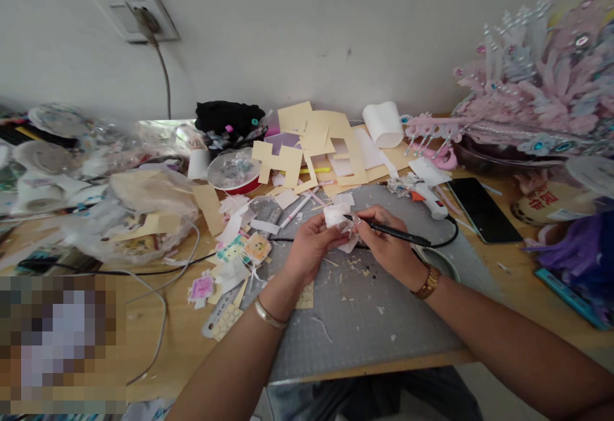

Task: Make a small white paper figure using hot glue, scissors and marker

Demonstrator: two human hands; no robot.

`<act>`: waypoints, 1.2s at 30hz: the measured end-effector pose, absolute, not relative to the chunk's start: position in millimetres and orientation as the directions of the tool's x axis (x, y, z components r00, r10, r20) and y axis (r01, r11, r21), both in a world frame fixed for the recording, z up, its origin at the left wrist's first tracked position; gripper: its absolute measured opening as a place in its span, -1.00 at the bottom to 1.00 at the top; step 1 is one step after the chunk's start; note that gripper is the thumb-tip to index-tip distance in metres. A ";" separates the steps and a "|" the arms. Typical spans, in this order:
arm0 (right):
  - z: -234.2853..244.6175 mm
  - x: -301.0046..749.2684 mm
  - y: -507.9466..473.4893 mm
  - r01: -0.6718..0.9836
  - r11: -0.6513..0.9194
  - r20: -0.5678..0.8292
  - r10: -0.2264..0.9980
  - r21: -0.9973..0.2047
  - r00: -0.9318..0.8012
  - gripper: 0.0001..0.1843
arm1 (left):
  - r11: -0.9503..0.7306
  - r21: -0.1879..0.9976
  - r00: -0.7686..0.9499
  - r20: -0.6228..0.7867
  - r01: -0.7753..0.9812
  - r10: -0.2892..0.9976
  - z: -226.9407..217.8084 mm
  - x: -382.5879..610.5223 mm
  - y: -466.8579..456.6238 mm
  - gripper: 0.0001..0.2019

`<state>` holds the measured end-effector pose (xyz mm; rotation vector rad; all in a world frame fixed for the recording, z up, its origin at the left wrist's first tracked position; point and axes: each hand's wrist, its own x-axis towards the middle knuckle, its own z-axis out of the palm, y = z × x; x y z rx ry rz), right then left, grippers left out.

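Observation:
Over a grey cutting mat, my left hand pinches a small white paper piece between thumb and fingers. My right hand grips a thin black pen-like knife, its tip pointing left against the paper piece. Both hands hover just above the mat, close together. Tiny paper scraps lie on the mat beneath them. A bracelet is on my left wrist and a gold watch on my right.
Beige card cutouts pile up behind the mat. A white glue gun and a black phone lie to the right, beside a pink ornament. Plastic bags, cables, stickers and a metal ruler crowd the left.

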<state>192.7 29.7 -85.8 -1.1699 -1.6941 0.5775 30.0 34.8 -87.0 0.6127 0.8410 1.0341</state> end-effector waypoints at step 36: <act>-84.8 191.8 28.8 0.486 0.433 0.457 0.886 -0.759 -0.076 -0.93 | 0.399 0.774 0.246 -0.316 -0.491 0.916 -86.7 30.3 34.9 -0.59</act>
